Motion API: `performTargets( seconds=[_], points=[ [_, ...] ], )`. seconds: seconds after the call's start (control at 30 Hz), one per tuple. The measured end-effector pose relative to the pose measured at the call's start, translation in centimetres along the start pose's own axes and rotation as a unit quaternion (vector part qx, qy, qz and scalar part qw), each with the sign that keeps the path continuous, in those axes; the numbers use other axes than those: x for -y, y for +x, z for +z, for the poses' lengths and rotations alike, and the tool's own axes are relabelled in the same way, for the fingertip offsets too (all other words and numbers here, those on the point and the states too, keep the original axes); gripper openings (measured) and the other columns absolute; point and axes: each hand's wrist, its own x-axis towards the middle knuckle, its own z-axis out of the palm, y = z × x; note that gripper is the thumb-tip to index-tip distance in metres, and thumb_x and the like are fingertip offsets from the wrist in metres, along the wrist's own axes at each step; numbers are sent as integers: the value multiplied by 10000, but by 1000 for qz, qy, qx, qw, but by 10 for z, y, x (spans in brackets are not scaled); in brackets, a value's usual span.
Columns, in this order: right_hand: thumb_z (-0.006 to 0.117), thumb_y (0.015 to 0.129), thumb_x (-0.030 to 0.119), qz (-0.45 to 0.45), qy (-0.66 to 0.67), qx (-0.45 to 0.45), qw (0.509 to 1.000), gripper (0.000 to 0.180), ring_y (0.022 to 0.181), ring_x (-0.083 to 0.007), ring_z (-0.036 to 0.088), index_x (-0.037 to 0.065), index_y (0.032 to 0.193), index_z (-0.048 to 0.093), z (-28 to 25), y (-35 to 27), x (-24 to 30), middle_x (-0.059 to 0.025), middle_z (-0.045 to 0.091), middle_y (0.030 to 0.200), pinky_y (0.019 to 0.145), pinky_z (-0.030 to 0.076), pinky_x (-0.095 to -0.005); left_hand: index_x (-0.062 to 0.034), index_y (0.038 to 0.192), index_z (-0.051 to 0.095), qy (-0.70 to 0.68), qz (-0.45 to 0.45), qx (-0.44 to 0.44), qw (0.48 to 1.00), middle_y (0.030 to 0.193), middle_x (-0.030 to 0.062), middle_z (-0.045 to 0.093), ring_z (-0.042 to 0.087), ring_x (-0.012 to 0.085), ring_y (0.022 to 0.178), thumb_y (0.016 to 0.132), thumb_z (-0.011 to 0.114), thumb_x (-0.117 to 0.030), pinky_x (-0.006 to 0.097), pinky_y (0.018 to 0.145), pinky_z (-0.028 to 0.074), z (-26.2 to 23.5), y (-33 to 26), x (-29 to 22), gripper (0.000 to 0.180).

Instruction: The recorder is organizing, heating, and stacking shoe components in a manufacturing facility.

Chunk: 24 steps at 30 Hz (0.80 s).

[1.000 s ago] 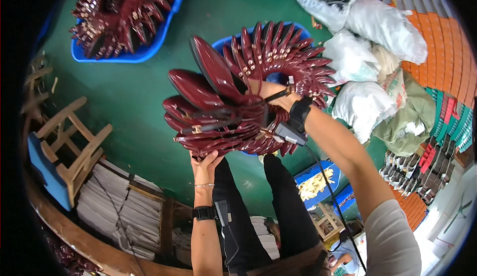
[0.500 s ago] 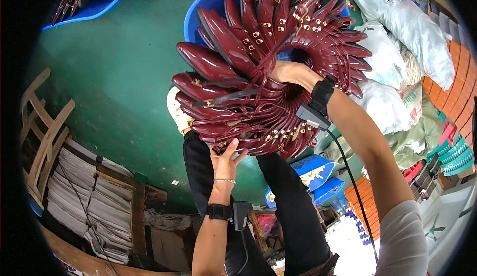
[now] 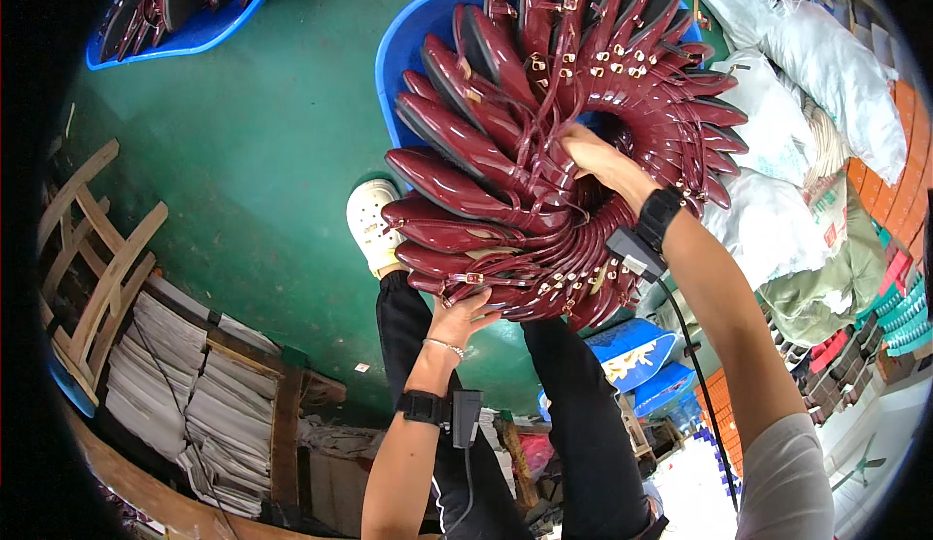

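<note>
The right hand grips the middle of a ring of dark red shoes over a blue tub, while the left hand, open-palmed, supports it from below.

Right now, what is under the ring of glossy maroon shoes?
Under the ring of glossy maroon shoes: a blue plastic tub on the green floor, and the left hand propping it. The tub's inside is covered.

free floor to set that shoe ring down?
Bare green floor between the two blue tubs, the wooden frame and the white shoe. Crowded: the near blue tub under the maroon shoe ring, white sacks at right, paper stacks lower left.
</note>
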Motion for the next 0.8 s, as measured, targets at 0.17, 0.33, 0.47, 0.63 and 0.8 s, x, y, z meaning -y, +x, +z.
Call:
performTargets(
  seconds=[0.17, 0.33, 0.47, 0.63, 0.8],
  points=[
    [493, 949, 365, -115, 194, 49, 973, 459, 1171, -204, 504, 131, 1343, 458, -20, -35, -34, -87, 550, 1261, 978, 381, -380, -119, 1462, -9, 57, -7, -62, 996, 1279, 198, 464, 531, 357, 1123, 722, 752, -4, 500, 920, 467, -2, -23, 6, 1067],
    [533, 933, 383, -230, 43, -19, 972, 637, 1332, -244, 350, 32, 1418, 316, 1, -62, -50, -151, 394, 1428, 1089, 264, -332, -182, 1457, -141, 239, 81, -143, 957, 1348, 293, 385, 560, 345, 1078, 649, 764, 9, 444, 851, 495, -30, -29, 24, 1228],
    [620, 872, 215, -208, 96, -275, 934, 561, 1179, -262, 519, 59, 1362, 398, 28, -116, -58, -188, 500, 1320, 1002, 390, -347, -128, 1434, 226, 486, 212, -140, 836, 1202, 261, 542, 601, 354, 1016, 722, 718, -79, 406, 869, 490, -44, -85, 31, 866],
    [591, 881, 137, -230, 99, -26, 968, 282, 746, -62, 545, 51, 1149, 605, 122, -233, -59, 20, 627, 897, 592, 426, -218, -9, 1260, 519, 710, 155, -31, 686, 1414, 298, 317, 317, 390, 1324, 865, 494, -484, 373, 1104, 266, -125, -214, 108, 618],
    [604, 874, 96, -387, -132, 83, 909, 205, 706, -91, 560, 18, 1063, 607, 110, -292, -152, -16, 617, 845, 606, 451, -208, -26, 1252, 545, 616, 11, -42, 786, 1336, 194, 490, 466, 374, 1227, 884, 448, -531, 449, 1003, 383, -86, -318, 234, 632]
  ],
)
